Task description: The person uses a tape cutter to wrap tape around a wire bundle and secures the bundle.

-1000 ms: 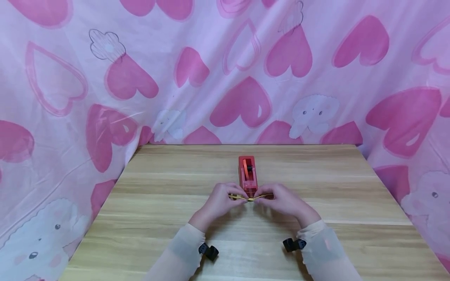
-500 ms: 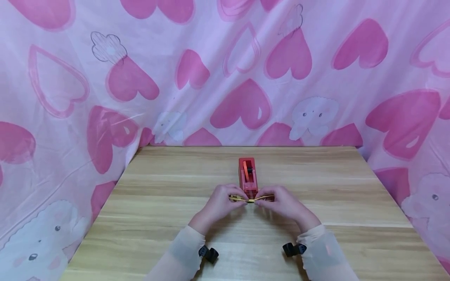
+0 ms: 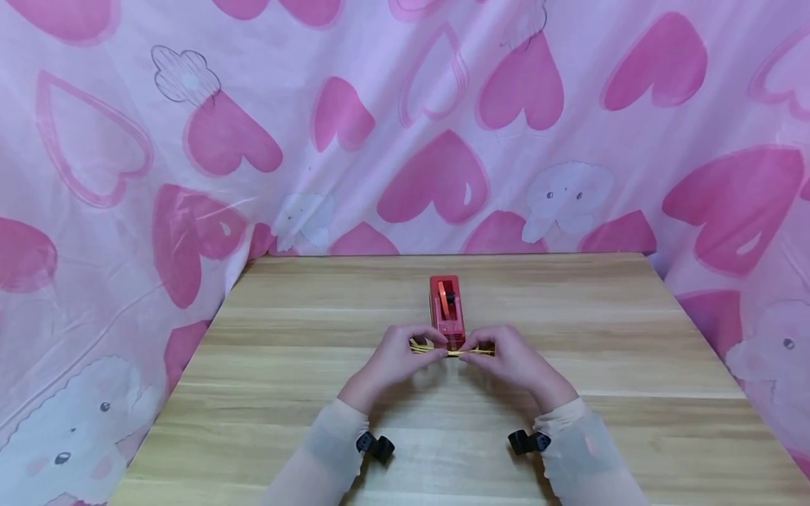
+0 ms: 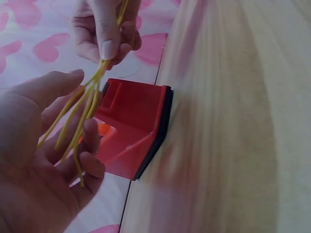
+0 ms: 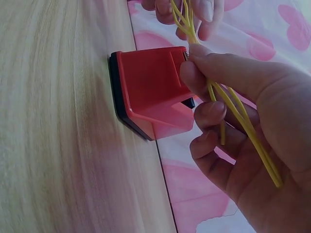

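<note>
Both hands meet at a bundle of thin yellow strands [image 3: 453,353], in front of a red tape dispenser [image 3: 447,313]. My right hand [image 3: 506,355] pinches the gathered middle of the bundle between thumb and fingertip; in the right wrist view, strand ends [image 5: 260,153] trail across its palm. My left hand [image 3: 405,355] has its fingers curled around the other side, where the strands [image 4: 73,121] fan out over the fingers. Its thumb tip lies close beside them, and contact is hard to tell. Whether the strands are bands or cords is unclear.
The dispenser has a black base [image 4: 158,141], a serrated edge [image 4: 105,87] and an orange part [image 3: 444,301] inside. It stands on a wood-grain table [image 3: 304,337], with a pink heart-patterned cloth [image 3: 430,176] hanging behind and at the sides. Black wrist cameras [image 3: 376,447] sit on both sleeves.
The strands between the hands look straighter and more spread at the left than before. Both hands stay close together at the dispenser's front, and the head view has shifted slightly.
</note>
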{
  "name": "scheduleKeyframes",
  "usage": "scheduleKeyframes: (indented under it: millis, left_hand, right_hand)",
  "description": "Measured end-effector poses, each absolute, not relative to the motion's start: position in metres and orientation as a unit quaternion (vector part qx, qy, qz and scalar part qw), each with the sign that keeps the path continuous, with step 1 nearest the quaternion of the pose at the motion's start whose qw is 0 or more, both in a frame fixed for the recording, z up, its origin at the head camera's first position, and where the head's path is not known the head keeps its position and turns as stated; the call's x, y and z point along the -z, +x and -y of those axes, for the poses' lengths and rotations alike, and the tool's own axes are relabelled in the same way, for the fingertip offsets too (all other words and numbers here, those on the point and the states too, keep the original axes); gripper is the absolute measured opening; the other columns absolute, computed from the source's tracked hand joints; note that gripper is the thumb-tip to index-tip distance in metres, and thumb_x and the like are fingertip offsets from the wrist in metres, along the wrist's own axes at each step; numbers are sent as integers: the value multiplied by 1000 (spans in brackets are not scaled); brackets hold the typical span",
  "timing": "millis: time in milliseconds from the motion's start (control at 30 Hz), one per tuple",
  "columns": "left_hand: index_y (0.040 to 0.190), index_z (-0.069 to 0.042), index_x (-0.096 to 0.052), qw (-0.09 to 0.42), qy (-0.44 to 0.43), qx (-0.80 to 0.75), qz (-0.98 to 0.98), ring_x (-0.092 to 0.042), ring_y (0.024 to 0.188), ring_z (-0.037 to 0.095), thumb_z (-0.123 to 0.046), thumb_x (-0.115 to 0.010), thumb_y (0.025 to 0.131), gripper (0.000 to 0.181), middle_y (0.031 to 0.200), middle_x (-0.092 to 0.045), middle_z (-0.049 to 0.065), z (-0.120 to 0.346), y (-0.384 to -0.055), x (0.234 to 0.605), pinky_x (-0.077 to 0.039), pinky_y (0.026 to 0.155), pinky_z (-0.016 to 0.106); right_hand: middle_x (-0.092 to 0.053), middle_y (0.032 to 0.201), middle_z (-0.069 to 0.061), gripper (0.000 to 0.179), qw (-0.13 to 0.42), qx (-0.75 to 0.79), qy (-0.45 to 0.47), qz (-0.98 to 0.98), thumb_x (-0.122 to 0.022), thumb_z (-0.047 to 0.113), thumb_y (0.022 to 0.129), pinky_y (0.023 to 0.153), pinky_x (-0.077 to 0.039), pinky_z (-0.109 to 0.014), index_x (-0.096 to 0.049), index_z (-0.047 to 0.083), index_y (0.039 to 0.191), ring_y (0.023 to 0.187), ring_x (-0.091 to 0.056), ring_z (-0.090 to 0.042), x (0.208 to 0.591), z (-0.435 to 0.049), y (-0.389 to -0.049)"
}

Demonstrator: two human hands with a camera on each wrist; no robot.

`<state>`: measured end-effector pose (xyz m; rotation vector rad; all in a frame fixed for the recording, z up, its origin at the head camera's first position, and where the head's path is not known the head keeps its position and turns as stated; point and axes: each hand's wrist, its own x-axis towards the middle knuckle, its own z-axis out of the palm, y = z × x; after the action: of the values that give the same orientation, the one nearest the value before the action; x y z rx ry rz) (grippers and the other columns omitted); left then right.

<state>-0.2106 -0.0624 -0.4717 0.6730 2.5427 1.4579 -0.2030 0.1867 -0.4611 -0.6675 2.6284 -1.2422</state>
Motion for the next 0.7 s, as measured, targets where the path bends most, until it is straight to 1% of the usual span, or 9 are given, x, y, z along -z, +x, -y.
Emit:
scheduleKeyframes:
  millis: [167,233,300,400,567,700]
  left_hand:
    - [102,-28,-79,102,218,-478,-845,-68,87,8,-29,-80,92,10,101,-76,-12,62,-215,468,-54,84,32]
    - [100,-28,-79,117,219,-476,-844,-68,86,8,-29,-80,92,9,101,-76,-12,61,-216,468,-54,86,33]
    - [100,-28,-79,125,221,-472,-844,-67,91,6,-28,-80,92,8,100,-76,-13,61,-217,469,-53,88,33]
    - [99,-27,-79,127,219,-477,-842,-67,95,7,-28,-79,93,7,100,-76,-12,61,-217,470,-53,91,36]
    - [98,-26,-80,128,206,-492,-836,-68,98,8,-24,-79,92,6,100,-77,-11,61,-217,472,-53,93,37]
    - [96,-25,-80,124,201,-494,-837,-66,93,9,-24,-80,92,4,99,-76,-9,61,-216,473,-53,88,35]
  right_hand:
    - [-76,95,12,4,57,407,-220,-885,-78,27,94,77,-53,-27,-80,24,93,84,-64,-12,459,-187,-202]
    - [-75,93,13,4,45,403,-225,-886,-78,28,94,75,-53,-27,-80,24,92,83,-63,-12,459,-187,-201]
    - [-75,93,14,5,34,399,-230,-887,-78,29,93,75,-52,-27,-80,25,92,82,-63,-10,459,-188,-200]
    - [-75,93,15,7,29,398,-235,-886,-78,31,93,77,-53,-27,-81,25,93,84,-65,-8,459,-188,-199]
    - [-75,94,16,13,23,402,-243,-883,-78,36,93,82,-55,-30,-81,24,95,90,-68,-7,460,-188,-200]
    - [-76,95,16,7,19,401,-242,-883,-79,33,92,83,-56,-30,-80,27,95,91,-69,-5,461,-187,-199]
